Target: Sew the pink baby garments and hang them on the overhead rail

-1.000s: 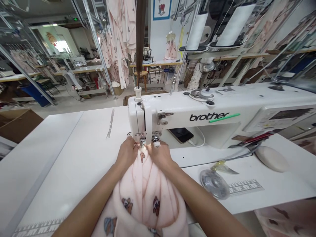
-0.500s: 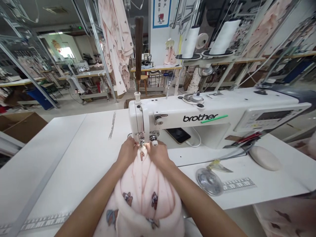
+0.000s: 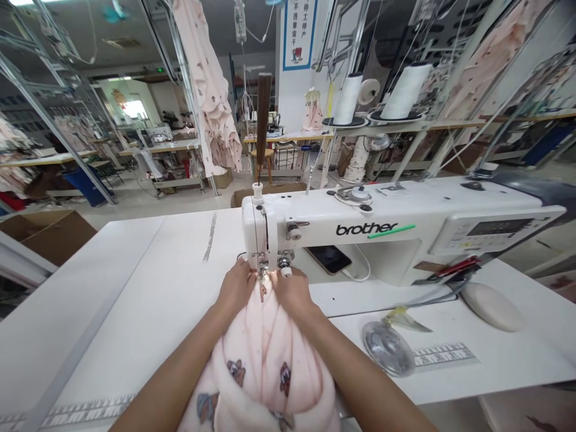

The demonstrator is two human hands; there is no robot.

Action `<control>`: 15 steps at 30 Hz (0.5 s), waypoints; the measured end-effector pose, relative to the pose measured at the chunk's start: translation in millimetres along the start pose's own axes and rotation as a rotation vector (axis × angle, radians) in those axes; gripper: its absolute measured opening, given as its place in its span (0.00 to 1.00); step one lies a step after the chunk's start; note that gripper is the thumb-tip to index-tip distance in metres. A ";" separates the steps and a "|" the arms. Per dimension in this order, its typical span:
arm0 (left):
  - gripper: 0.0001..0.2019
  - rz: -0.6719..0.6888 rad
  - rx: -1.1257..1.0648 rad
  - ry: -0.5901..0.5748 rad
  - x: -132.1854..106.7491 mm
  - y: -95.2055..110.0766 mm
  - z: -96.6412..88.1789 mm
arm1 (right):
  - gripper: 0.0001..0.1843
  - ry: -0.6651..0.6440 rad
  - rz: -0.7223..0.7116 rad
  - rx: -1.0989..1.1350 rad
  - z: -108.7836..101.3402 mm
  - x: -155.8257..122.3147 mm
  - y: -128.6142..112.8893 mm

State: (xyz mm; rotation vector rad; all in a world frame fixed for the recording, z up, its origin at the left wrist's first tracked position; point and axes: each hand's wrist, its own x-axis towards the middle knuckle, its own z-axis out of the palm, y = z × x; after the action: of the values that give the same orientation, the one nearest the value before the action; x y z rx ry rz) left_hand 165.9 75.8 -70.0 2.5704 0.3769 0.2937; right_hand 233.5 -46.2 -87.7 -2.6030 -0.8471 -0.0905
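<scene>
Both hands pinch the pink fleece fabric (image 3: 265,360) at the sewing machine (image 3: 360,231) needle: left hand (image 3: 236,288) and right hand (image 3: 292,292) grasp its bunched tip, on the white table (image 3: 135,312).

A phone (image 3: 330,258) lies on the counter (image 3: 135,300) behind the machine arm, a white cable plugged into it. To the right lie a clear round disc (image 3: 389,348), a printed ruler strip (image 3: 445,355) and a pale oval pad (image 3: 492,306). Two white thread cones (image 3: 405,90) stand behind.
</scene>
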 end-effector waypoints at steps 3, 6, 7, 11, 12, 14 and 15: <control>0.09 0.027 -0.035 -0.020 -0.5 -1.1 -3.9 | 0.09 0.005 0.001 0.017 -0.5 0.0 -1.5; 0.09 0.021 -0.055 -0.009 -0.1 -1.9 -4.3 | 0.11 0.012 0.008 0.056 -0.7 -0.5 -1.4; 0.09 0.015 -0.058 -0.002 0.1 -2.2 -3.7 | 0.12 0.012 0.004 0.076 -1.4 -1.4 -0.4; 0.09 -0.002 -0.067 0.009 1.0 -3.9 -1.1 | 0.14 -0.007 -0.076 0.199 -8.7 -9.0 9.7; 0.09 -0.006 -0.071 0.008 1.2 -4.2 -1.0 | 0.17 -0.012 -0.102 0.237 -10.8 -11.2 12.8; 0.09 -0.011 -0.082 0.006 1.3 -4.4 -1.3 | 0.23 -0.007 -0.130 0.301 -13.6 -13.9 17.8; 0.09 -0.013 -0.088 0.004 1.3 -4.2 -1.7 | 0.25 0.002 -0.131 0.324 -14.1 -14.3 19.4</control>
State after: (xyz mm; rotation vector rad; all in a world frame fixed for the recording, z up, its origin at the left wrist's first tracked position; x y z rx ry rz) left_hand 165.8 80.5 -70.6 2.4807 0.3740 0.3034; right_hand 234.0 -73.9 -84.2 -2.2456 -0.9455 0.0081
